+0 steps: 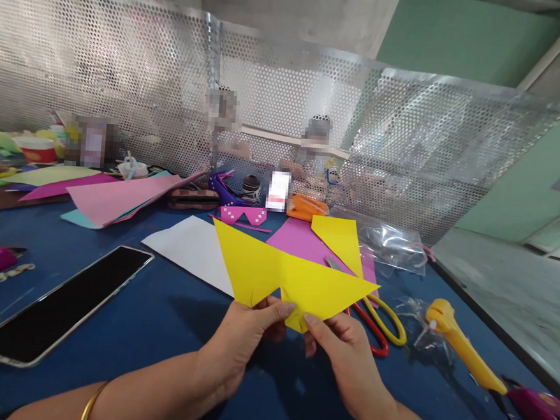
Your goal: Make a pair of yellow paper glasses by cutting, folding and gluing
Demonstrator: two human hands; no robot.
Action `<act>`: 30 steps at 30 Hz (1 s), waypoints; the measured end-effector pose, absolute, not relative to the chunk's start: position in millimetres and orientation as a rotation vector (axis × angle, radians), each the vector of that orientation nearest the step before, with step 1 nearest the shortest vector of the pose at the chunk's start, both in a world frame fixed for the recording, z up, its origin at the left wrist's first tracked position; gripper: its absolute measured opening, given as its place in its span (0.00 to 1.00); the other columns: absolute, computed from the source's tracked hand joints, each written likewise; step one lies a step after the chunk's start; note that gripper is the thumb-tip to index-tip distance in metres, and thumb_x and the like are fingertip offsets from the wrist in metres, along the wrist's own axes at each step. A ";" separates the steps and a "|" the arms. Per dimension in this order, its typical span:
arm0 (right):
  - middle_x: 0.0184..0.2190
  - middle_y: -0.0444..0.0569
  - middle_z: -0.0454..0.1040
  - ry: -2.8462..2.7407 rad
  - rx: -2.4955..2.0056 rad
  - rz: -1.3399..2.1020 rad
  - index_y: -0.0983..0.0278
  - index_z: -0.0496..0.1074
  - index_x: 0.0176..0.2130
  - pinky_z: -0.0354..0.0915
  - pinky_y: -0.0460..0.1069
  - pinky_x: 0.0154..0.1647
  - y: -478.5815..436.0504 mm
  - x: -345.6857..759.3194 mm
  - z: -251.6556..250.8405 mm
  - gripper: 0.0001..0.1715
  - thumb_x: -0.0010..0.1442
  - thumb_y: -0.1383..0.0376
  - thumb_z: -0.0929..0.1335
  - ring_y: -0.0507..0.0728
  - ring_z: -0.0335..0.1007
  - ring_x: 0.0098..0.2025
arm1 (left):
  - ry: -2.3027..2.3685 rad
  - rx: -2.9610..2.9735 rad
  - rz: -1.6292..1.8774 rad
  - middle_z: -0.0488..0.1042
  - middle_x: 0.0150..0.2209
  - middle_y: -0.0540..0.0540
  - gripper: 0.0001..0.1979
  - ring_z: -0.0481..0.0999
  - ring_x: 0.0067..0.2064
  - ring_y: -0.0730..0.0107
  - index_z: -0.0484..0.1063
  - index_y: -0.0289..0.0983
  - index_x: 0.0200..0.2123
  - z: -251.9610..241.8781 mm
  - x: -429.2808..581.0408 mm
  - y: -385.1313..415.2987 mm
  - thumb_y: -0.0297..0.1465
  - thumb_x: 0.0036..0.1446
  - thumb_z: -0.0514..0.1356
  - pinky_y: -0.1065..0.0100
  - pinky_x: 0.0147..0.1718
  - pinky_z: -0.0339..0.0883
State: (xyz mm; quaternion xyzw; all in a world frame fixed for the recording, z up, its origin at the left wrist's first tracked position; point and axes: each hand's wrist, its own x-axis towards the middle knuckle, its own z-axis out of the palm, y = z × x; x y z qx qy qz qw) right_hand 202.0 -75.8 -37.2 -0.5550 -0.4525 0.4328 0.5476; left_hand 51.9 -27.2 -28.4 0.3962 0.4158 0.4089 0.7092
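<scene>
Two hands: left hand (pixel 247 329) and right hand (pixel 349 352) pinch the yellow paper (pixel 250 256) close together, near its lower tip.
Paper: spread like two wings, raised over the blue surface (pixel 132 327), at twelve o'clock from the hands.
Scissors (pixel 401 337): at four o'clock from the paper, near the right hand.
Crease: uneven thumb pressure could skew it; tugging sideways could tear the notch.
</scene>
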 end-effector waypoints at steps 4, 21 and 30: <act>0.16 0.45 0.69 -1.054 -1.318 0.981 0.63 0.71 0.17 0.63 0.49 0.26 -74.6 202.7 -37.1 0.28 0.49 0.44 0.74 0.53 0.65 0.22 | 0.903 0.923 0.829 0.73 0.23 0.48 0.21 0.69 0.26 0.72 0.75 0.34 0.23 -25.9 52.0 -27.6 0.45 0.35 0.74 0.70 0.27 0.63; 0.17 0.44 0.69 -0.990 -1.240 1.047 0.63 0.72 0.18 0.63 0.48 0.25 -75.4 204.2 -37.1 0.26 0.49 0.46 0.76 0.52 0.63 0.21 | 0.880 0.887 0.789 0.74 0.26 0.47 0.23 0.71 0.28 0.71 0.76 0.35 0.26 -24.1 49.9 -27.6 0.49 0.37 0.73 0.70 0.30 0.65; 0.19 0.45 0.73 -0.958 -1.195 1.109 0.65 0.78 0.26 0.66 0.48 0.26 -75.0 203.7 -39.9 0.23 0.47 0.47 0.77 0.52 0.66 0.22 | 0.910 0.883 0.898 0.70 0.23 0.51 0.17 0.65 0.26 0.75 0.73 0.36 0.21 -23.4 52.3 -28.8 0.39 0.35 0.75 0.71 0.28 0.60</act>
